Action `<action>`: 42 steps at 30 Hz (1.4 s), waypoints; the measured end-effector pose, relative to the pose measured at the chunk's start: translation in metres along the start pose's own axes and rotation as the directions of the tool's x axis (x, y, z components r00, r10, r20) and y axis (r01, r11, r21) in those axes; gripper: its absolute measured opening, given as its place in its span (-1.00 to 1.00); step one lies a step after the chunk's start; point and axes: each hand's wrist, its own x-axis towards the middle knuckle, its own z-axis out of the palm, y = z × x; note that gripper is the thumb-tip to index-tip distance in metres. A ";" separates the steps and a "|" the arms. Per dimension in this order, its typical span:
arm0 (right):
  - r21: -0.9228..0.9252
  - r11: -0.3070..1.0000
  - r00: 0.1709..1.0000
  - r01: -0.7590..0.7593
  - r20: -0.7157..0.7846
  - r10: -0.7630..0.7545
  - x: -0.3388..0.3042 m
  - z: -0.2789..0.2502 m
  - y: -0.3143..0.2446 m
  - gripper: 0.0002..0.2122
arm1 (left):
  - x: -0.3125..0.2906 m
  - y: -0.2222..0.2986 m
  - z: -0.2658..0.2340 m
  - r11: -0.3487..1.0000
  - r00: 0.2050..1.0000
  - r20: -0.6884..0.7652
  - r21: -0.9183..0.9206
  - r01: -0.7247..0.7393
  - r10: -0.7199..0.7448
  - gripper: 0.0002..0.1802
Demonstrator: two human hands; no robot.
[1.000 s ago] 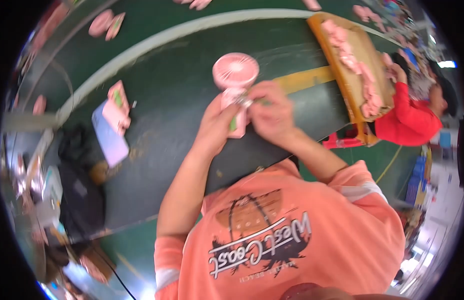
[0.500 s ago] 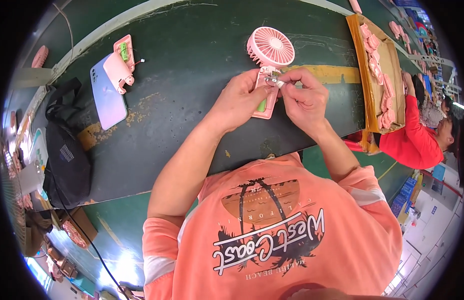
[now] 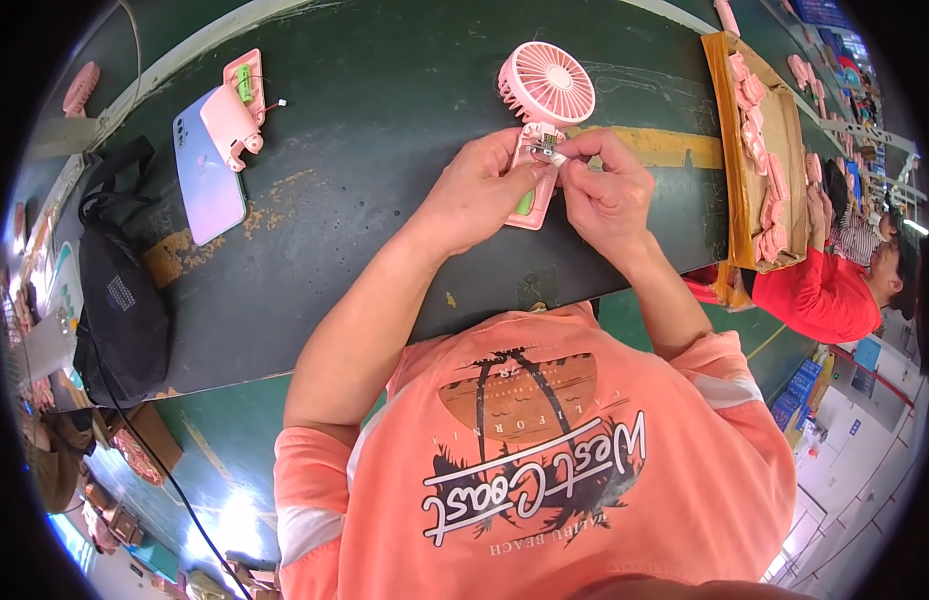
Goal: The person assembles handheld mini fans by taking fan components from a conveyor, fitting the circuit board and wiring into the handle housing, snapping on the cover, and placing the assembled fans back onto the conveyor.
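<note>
A pink handheld fan [image 3: 550, 82] lies on the dark table with its handle open, the round grille pointing away from me. My left hand [image 3: 478, 192] is closed on the handle's left side, its thumb reaching over the inside. A small circuit board [image 3: 548, 143] shows near the handle's top, and a green battery [image 3: 526, 203] sits lower down, partly covered. My right hand [image 3: 612, 190] pinches a small white plug [image 3: 558, 159] right beside the board. The fingers hide most of the plug, so I cannot tell whether it is seated.
Left on the table are a shiny phone [image 3: 207, 180], a pink handle shell [image 3: 230, 124] leaning over it, another shell with a green battery [image 3: 245, 83], and a black bag [image 3: 123, 305]. A cardboard box [image 3: 790, 150] of pink parts stands right, near a person in red [image 3: 823, 295].
The whole view has shifted slightly, so the table's things sit a little further left and higher. Both hands keep their hold at the fan's handle, with only slight finger movement.
</note>
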 end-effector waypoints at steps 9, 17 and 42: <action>-0.041 0.999 1.000 0.004 0.030 -0.002 0.001 -0.003 -0.004 -0.92 | -0.002 0.010 -0.002 0.938 0.985 0.085 -0.302 0.168 -0.149 -0.78; -0.047 0.999 0.991 -0.020 0.135 0.027 0.010 -0.006 -0.005 -0.93 | 0.000 0.001 0.000 0.985 0.991 -0.013 -0.116 0.130 -0.132 -0.78; 0.181 0.965 0.961 -0.191 0.236 0.146 0.010 -0.007 -0.006 -0.84 | -0.001 0.000 0.005 0.977 0.977 -0.104 -0.125 0.174 -0.187 -0.75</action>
